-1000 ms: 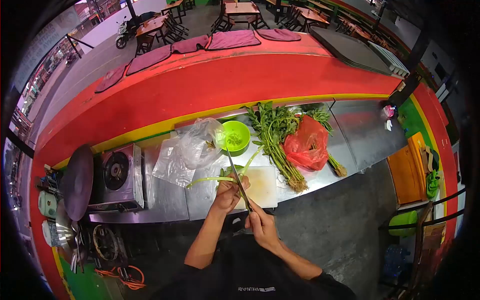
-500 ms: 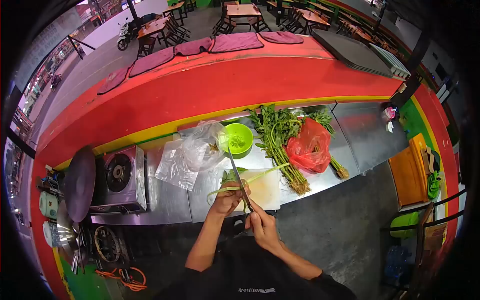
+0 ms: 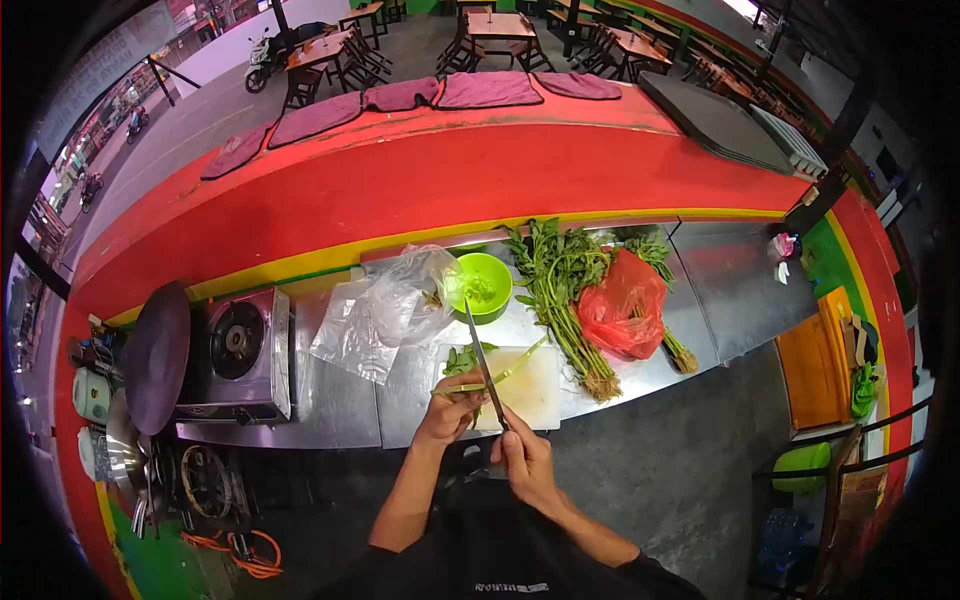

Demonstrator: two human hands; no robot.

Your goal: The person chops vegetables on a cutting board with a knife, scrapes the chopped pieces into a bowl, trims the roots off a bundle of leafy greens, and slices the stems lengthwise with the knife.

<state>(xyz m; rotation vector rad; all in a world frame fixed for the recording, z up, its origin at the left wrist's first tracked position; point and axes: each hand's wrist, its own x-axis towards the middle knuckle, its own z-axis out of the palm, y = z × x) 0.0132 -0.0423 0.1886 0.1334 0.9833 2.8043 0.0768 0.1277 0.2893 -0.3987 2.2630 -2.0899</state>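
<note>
My left hand (image 3: pixel 452 415) is closed around a green leafy-vegetable stem (image 3: pixel 522 366), which points up and right over the white cutting board (image 3: pixel 541 405). In my right hand (image 3: pixel 528 466) is the handle of a long knife (image 3: pixel 483 362). Its blade crosses the stem close to my left fingers and points toward the lime-green bowl (image 3: pixel 499 306). Small pale-green pieces (image 3: pixel 481 289) lie inside that bowl. Some picked leaves (image 3: pixel 466 359) rest on the board just beyond my left hand. Whether the blade cuts into the stem, I cannot tell.
Right of the board lie a bundle of leafy greens with roots (image 3: pixel 562 290) and a red plastic bag (image 3: pixel 622 305). Clear plastic bags (image 3: pixel 385 310) lie left of the bowl. A gas stove (image 3: pixel 238 345) stands at the left, and a red wall (image 3: pixel 480 165) runs behind the metal counter (image 3: pixel 410 400).
The stem in my left hand reaches less far to the right and now looks bent near its far end. The whole view has shifted slightly. Both hands keep their hold.
</note>
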